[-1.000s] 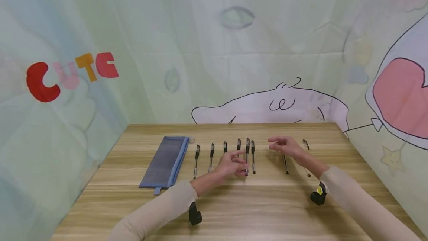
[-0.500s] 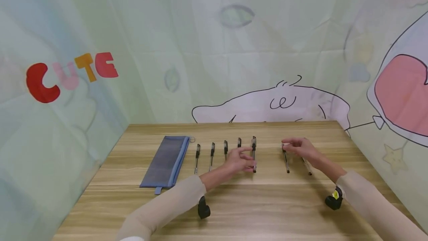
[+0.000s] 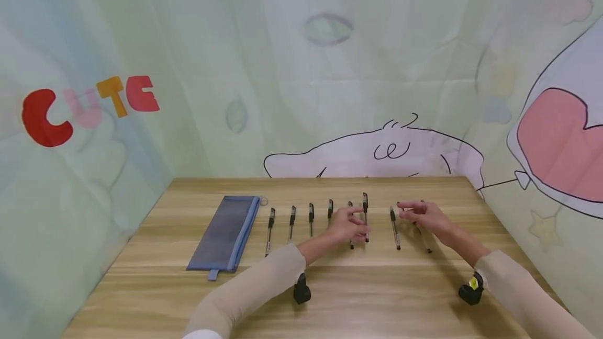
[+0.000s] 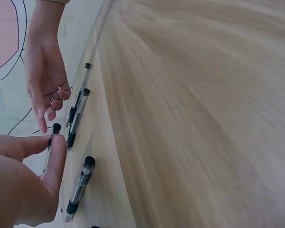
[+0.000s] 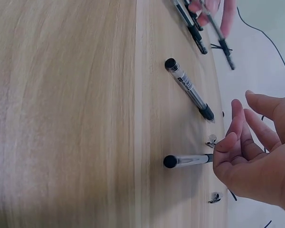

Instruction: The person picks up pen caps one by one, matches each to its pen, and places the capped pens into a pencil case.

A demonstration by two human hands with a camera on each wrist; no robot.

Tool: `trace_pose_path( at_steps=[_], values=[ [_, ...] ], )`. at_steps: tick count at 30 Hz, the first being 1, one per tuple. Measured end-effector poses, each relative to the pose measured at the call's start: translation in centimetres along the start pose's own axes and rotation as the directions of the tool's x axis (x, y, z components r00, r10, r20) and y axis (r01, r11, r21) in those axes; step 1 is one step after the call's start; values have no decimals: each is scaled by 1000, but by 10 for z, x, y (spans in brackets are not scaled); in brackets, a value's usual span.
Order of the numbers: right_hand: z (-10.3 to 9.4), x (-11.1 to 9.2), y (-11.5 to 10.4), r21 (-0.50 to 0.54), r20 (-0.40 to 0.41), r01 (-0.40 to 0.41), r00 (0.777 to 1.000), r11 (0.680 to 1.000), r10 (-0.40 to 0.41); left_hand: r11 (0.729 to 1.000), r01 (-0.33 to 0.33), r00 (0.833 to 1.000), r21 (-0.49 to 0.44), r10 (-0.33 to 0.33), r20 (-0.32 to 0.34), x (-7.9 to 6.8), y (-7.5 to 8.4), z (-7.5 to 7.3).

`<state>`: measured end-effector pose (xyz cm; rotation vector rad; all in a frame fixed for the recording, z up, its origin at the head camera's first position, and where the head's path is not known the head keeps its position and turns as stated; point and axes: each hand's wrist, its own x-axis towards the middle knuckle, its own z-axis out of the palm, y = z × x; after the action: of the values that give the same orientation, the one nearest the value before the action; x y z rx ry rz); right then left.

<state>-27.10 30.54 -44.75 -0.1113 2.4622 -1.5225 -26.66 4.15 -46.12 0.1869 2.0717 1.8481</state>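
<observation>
My left hand (image 3: pixel 347 226) pinches a clear-barrelled gel pen (image 3: pixel 365 217) with a black grip and black end between thumb and index finger. In the right wrist view this held pen (image 5: pixel 221 38) slants over the table's far side. My right hand (image 3: pixel 426 217) hovers further right, fingers loosely bent with nothing visible between them. Just left of it lies one gel pen (image 3: pixel 395 234). Another gel pen (image 3: pixel 426 245) runs partly behind the right hand. A further pen (image 3: pixel 351 242) lies beneath my left hand, partly covered by it.
Several similar pens, among them one pen (image 3: pixel 270 226) at the row's left end, lie side by side on the wooden table (image 3: pixel 353 302). A blue mesh zip pouch (image 3: pixel 221 234) lies to their left. A printed curtain (image 3: pixel 212 93) hangs behind the table.
My left hand has moved right with the pinched pen, away from the pen beside it. My right hand has also moved right, past the pen that now lies just left of it.
</observation>
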Motion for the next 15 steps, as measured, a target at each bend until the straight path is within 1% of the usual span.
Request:
trace_pose_path(
  at_steps=[5, 11, 15],
  values=[
    [3, 0, 1, -2, -9, 3, 1000, 1000, -3, 999, 13, 1000, 34, -14, 7, 5, -5, 6],
    [0, -4, 9, -32, -16, -4, 1000, 999, 3, 997, 43, 998, 65, -45, 36, 8, -3, 16],
    [0, -4, 12, -29, -4, -2, 1000, 1000, 2, 994, 52, 998, 97, -54, 20, 7, -1, 18]
  ],
)
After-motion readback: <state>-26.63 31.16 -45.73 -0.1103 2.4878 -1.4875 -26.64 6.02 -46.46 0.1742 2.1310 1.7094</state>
